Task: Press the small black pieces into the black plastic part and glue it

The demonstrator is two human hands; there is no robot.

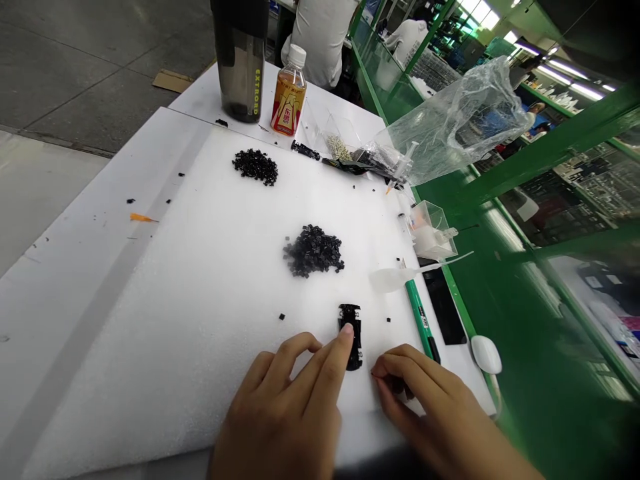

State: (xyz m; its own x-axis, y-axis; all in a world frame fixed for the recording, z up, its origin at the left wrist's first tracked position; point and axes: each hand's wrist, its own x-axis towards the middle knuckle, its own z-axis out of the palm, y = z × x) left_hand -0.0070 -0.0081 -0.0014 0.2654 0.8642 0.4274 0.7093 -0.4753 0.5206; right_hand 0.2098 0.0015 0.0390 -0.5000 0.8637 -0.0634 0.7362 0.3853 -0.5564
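Note:
A black molded plastic part (pixel 356 343), long and narrow with small side tabs, lies on the white foam sheet (pixel 210 280). The index fingertip of my left hand (pixel 295 400) rests on its middle, and the other fingers are stretched or loosely bent. To the right of the part, my right hand (pixel 420 393) makes a pinch of thumb and index finger; a tiny dark speck shows at the tips, too small to name. Beyond the part is a pile of small black square pieces (pixel 315 251). Single black pieces lie left (pixel 282 317) and right (pixel 389 320) of the part.
Farther back sit another black pile (pixel 255 165), a drink bottle (pixel 289 93) and a dark tumbler (pixel 241 67). Along the right edge are a squeeze bottle (pixel 393 279), green marker (pixel 421 317), phone (pixel 444 303), white mouse (pixel 486 354) and clear box (pixel 433 230). A plastic bag (pixel 455 120) hangs behind.

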